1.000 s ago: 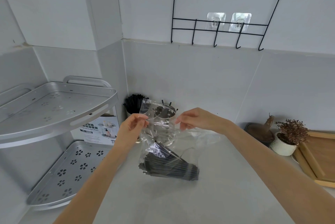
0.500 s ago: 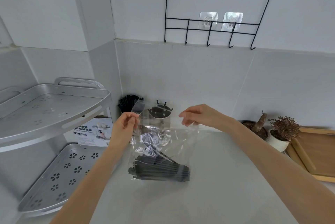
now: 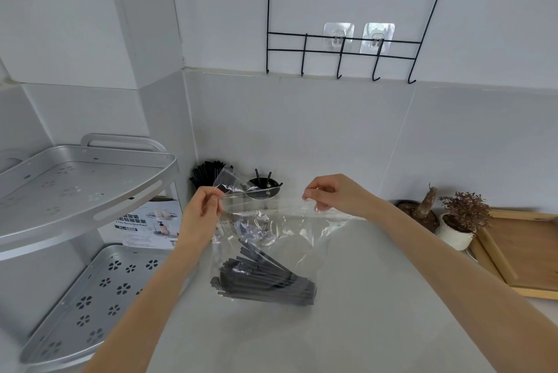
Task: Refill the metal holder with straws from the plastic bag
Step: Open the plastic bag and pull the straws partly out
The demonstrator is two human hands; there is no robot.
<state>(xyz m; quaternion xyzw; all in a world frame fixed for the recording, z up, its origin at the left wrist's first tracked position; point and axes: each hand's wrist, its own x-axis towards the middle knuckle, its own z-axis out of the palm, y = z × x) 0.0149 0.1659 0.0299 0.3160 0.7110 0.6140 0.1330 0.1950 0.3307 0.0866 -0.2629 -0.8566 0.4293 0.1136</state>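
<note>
A clear plastic bag [image 3: 299, 230] hangs over the grey counter with a bundle of black straws [image 3: 265, 283] lying in its bottom. My left hand [image 3: 200, 212] pinches the bag's top left corner. My right hand [image 3: 332, 194] pinches the top edge further right, and the mouth is stretched wide between them. Behind the bag, against the wall, stands the round metal holder [image 3: 265, 190] with a few black straws sticking up. A second fuller cluster of black straws [image 3: 205, 172] stands to its left in the corner.
A two-tier perforated metal corner shelf [image 3: 81, 188] fills the left side, with a printed box [image 3: 151, 221] behind it. Right of the hands are a small white pot with a dried plant [image 3: 459, 224], a dark pot [image 3: 419, 212] and a wooden tray [image 3: 519, 252]. A black wire hook rack [image 3: 347, 49] hangs on the wall.
My hands have drawn further apart, stretching the top of the bag wider. The bag and its straws stay at about the same spot on the counter.
</note>
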